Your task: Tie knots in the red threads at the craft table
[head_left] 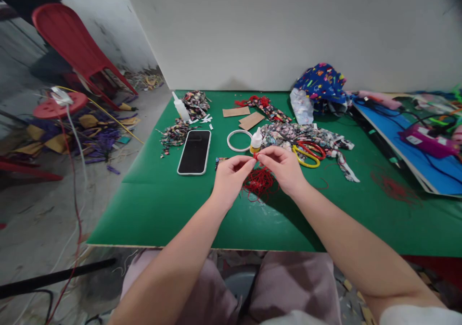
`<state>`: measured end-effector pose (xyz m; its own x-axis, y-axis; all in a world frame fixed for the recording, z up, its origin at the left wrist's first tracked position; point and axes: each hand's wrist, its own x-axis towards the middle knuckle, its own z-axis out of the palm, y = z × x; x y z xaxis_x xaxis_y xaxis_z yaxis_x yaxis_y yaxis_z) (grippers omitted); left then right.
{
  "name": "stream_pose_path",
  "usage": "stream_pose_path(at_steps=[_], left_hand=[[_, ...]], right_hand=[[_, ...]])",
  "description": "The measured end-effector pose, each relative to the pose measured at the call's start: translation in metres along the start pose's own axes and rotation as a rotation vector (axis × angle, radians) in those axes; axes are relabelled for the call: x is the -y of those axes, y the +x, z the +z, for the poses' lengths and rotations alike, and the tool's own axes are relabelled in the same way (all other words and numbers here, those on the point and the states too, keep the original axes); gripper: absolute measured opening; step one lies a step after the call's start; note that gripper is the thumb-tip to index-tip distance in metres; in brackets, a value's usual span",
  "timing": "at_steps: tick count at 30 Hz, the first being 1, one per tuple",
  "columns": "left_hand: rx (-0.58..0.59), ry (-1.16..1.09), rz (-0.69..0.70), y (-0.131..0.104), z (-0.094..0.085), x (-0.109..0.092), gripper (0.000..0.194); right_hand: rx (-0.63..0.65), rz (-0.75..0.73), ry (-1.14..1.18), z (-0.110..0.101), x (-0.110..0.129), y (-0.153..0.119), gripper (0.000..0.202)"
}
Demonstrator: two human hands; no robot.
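Note:
My left hand (233,173) and my right hand (283,168) meet over the green table, thumbs and fingertips pinched together on a bit of red string (256,156). It is too small to see how it is knotted or folded. Just below the hands lies a tangled heap of red string (259,183). Behind the fingertips stands a small glue bottle (256,140) with a white cap. A white ring (231,144) lies to its left. Right of my right hand are scissors (306,162) with red and yellow handles, against floral fabric pieces (288,135).
A phone (195,153) lies left of my hands, near a white squeeze bottle (181,107) and fabric scraps (175,133). Cardboard pieces (251,120) are further back. A blue patterned cloth bundle (321,87) and a purple glue gun (429,140) are to the right.

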<state>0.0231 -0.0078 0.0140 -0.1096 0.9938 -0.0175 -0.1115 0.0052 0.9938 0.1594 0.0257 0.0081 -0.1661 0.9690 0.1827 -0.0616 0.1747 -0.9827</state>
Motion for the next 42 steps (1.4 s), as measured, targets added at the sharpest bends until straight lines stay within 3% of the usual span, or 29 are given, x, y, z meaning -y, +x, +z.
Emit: stream_pose_path(at_steps=[24,32,42], left_hand=[[-0.005,0.031,0.005,-0.0004,-0.0003,0.0002,0.017],[-0.052,0.04,0.051,0.0001,-0.0028,0.0007,0.016],[-0.037,0.301,0.181,-0.0017,-0.0022,0.002,0.014]], right_hand=[[-0.011,0.034,0.038,0.0004,0.0,-0.0002,0.011],[0.085,0.072,0.067,0.0004,-0.0013,-0.0001,0.014],[0.074,-0.005,0.042,0.0031,-0.0024,-0.0012,0.005]])
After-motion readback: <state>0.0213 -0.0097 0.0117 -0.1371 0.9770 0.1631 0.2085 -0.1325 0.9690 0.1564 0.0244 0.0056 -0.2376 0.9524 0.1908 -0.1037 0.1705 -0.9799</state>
